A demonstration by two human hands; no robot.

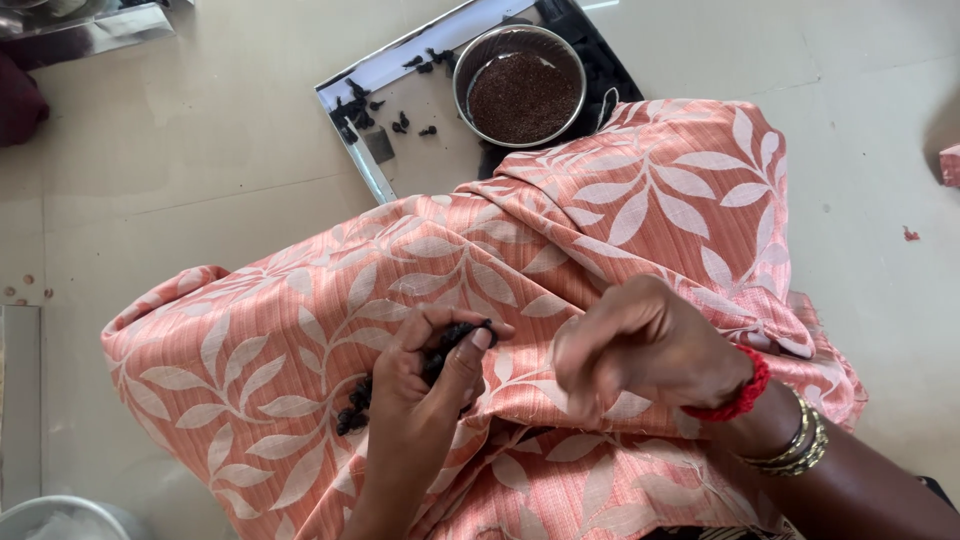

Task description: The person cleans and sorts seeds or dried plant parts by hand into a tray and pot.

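Observation:
My left hand (425,385) is curled around a bunch of small black dried pods (445,345), with a few more black pods (352,410) showing below the palm. My right hand (640,350) is closed into a loose fist just to the right of it; I cannot see anything in it. Red thread and metal bangles (790,440) circle the right wrist. Both hands hover over my lap, covered by peach cloth with a pale leaf print (560,220). Further ahead a steel bowl (468,70) holds dark brown seeds (522,95), standing on a steel tray (385,70).
Scattered black pod husks (400,122) lie on the tray beside the bowl. The beige tiled floor (200,160) surrounds me. A shiny metal object (90,25) sits at the top left, and a white vessel's rim (60,515) shows at the bottom left.

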